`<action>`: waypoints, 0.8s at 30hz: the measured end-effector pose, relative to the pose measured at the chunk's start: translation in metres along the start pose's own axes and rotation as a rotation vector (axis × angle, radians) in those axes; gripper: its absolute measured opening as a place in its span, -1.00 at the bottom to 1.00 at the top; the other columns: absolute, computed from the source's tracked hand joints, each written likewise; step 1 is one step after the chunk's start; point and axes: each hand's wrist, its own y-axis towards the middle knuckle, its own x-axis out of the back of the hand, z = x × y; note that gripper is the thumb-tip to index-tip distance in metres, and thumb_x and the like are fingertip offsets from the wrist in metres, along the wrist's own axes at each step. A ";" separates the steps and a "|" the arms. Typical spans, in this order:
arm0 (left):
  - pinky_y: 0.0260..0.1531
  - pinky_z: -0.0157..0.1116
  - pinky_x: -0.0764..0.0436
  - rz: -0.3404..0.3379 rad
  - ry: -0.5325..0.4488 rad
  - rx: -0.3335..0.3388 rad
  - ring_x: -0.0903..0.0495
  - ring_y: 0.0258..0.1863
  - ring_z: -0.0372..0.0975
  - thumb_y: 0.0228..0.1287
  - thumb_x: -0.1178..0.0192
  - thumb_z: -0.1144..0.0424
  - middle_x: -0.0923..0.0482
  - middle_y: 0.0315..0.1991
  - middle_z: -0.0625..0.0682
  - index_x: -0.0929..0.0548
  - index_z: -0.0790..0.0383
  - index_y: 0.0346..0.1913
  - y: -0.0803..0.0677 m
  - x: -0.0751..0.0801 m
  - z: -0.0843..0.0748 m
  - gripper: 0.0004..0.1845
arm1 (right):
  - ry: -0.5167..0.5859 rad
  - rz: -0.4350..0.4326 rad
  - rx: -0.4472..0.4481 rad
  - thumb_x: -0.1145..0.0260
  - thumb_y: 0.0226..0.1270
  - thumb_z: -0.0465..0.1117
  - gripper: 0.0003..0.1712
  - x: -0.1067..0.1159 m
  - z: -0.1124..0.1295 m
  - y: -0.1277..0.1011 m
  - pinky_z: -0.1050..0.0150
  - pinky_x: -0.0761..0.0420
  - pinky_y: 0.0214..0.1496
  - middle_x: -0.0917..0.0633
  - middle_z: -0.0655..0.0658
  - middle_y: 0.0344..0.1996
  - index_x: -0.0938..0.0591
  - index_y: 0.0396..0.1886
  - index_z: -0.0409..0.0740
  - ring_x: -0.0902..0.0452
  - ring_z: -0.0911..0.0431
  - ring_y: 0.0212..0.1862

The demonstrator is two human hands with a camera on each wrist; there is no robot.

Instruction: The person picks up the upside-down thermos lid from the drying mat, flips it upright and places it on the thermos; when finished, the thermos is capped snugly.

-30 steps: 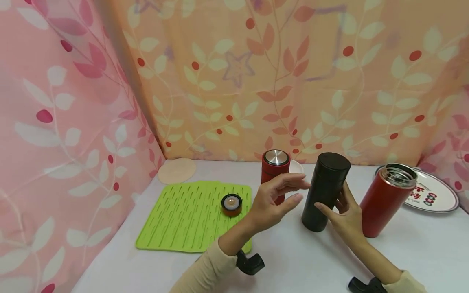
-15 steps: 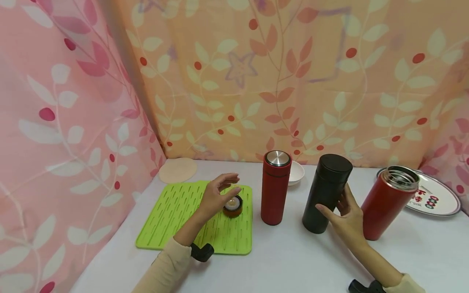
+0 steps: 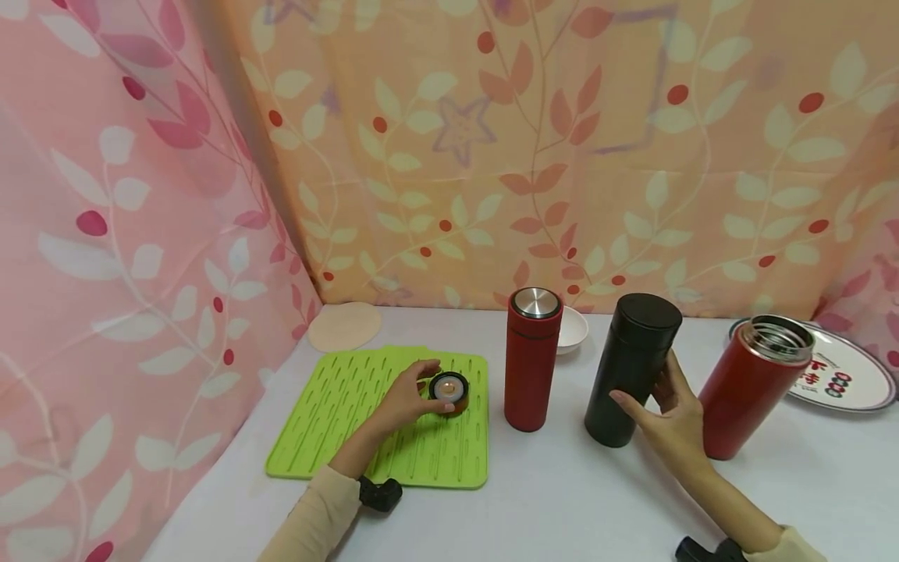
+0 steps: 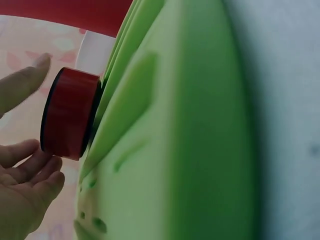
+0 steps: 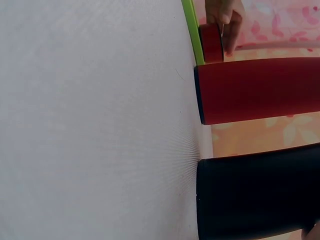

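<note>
A red bottle lid point(image 3: 448, 393) lies on the green drying mat point(image 3: 330, 437) with its inner side up. Around its left side is my left hand point(image 3: 400, 404). The left wrist view shows the thumb point(image 4: 25, 82) apart from the lid point(image 4: 70, 115), while the fingertips are right at its opposite edge. My right hand point(image 3: 670, 425) holds a black thermos bottle point(image 3: 628, 375) by its right side, thumb in front and fingers partly hidden behind. The black bottle point(image 5: 255, 192) stands on the table with its cap on.
A capped red thermos bottle point(image 3: 530, 375) stands between mat and black bottle. Right of my right hand is a red thermos bottle point(image 3: 747, 402) without a lid. Behind are a white bowl point(image 3: 573, 334), a printed plate point(image 3: 860, 382) and a beige disc point(image 3: 344, 326).
My left hand has moved left from beside the bottles, then lowered to the lid on the mat. My right hand stays on the black thermos bottle.
</note>
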 end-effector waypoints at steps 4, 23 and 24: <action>0.25 -0.01 -0.31 0.028 -0.024 0.025 -0.30 0.26 0.08 -0.06 -0.42 0.23 -0.34 0.23 0.24 -0.27 0.38 0.29 0.001 0.002 0.006 -0.17 | -0.006 -0.003 -0.002 -0.50 -0.12 -0.34 0.16 0.000 0.000 -0.001 0.64 -0.41 0.02 -0.38 0.05 0.30 -0.06 0.42 0.29 -0.42 0.47 0.12; 0.15 -0.12 -0.46 -0.006 -0.098 -0.024 -0.43 0.15 0.04 -0.09 -0.43 0.26 -0.44 0.10 0.21 -0.37 0.31 0.20 0.003 -0.002 0.012 -0.27 | -0.010 0.018 0.011 -0.48 -0.07 -0.33 0.16 -0.001 -0.002 -0.001 0.66 -0.39 0.03 -0.36 0.02 0.31 -0.01 0.43 0.26 -0.39 0.49 0.13; 0.16 -0.14 -0.45 -0.016 -0.106 -0.034 -0.42 0.16 0.03 -0.10 -0.44 0.27 -0.43 0.11 0.20 -0.37 0.31 0.20 0.003 -0.002 0.010 -0.26 | -0.011 0.019 0.013 -0.48 -0.07 -0.33 0.16 0.000 -0.002 -0.001 0.65 -0.39 0.03 -0.36 0.02 0.31 -0.01 0.43 0.26 -0.39 0.48 0.13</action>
